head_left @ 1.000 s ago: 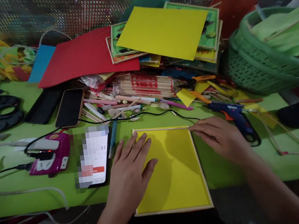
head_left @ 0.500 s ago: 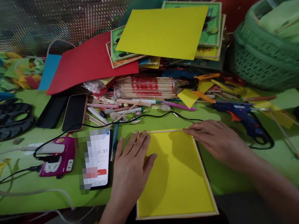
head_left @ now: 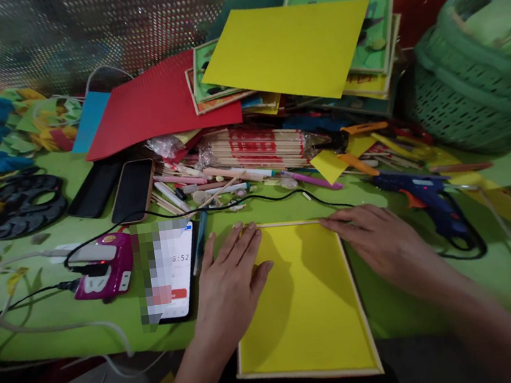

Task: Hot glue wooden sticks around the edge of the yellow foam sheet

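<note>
In front of me a yellow sheet (head_left: 318, 309) lies with thin wooden sticks along its edges, its near end reaching past the table edge. My left hand (head_left: 232, 282) rests flat over the far left corner, fingers stretched out on the far stick (head_left: 288, 223). At the far right corner, the fingertips of my right hand (head_left: 374, 232) press down on the other end of that stick, fingers extended and close together. Neither hand is wrapped round anything. Left of my left hand lies a lit phone (head_left: 179, 277); to the right of my right hand is a blue glue gun (head_left: 431, 203).
A purple power adapter (head_left: 110, 270) with cables sits at the left. Behind are a dark phone (head_left: 133, 192), a bundle of sticks (head_left: 254, 147), loose pens, a red sheet (head_left: 155, 107), stacked framed pictures under a yellow sheet (head_left: 284, 49), and a green basket (head_left: 467, 82) at the right.
The whole view has shifted slightly, so things appear a little further right. Both hands keep their places on the far stick. The phone's timer digits have advanced.
</note>
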{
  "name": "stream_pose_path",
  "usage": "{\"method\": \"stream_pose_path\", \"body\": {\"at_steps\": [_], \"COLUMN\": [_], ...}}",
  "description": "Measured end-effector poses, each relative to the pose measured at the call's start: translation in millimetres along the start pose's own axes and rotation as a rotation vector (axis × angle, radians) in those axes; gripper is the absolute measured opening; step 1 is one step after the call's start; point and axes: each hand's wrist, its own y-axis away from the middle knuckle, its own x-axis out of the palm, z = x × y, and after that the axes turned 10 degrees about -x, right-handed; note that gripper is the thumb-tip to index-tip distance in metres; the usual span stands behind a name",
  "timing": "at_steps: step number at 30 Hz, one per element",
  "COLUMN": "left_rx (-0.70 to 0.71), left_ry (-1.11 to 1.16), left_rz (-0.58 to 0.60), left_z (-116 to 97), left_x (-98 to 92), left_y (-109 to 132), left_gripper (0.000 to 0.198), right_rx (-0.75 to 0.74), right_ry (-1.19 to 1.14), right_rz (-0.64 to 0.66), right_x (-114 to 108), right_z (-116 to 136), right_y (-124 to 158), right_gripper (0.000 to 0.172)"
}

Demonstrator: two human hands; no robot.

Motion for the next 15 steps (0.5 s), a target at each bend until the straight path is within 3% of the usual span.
{"method": "stream_pose_path", "body": {"at_steps": [6, 11, 15], "left_rx": [0.000, -0.075, -0.128], "left_ry": [0.032, 0.090, 0.115], "left_rz": [-0.013, -0.151, -0.201], "left_z": [2.5, 8.6, 9.7], "left_x": [0.0, -1.9, -0.9], "left_y": [-0.8, 2.6, 4.6], "left_gripper": [0.043, 0.041, 0.039], "right_rx": [-0.014, 0.032, -0.029], "right_ry": [0.024, 0.001, -0.012], "right_rz": [-0.002, -0.089, -0.154], "right_x": [6.9, 10.0, 8.1], "right_z": [-4.1, -10.1, -14.1], "right_y": [2.8, 3.7, 3.8], "right_gripper": [0.040, 0.040, 0.038]}}
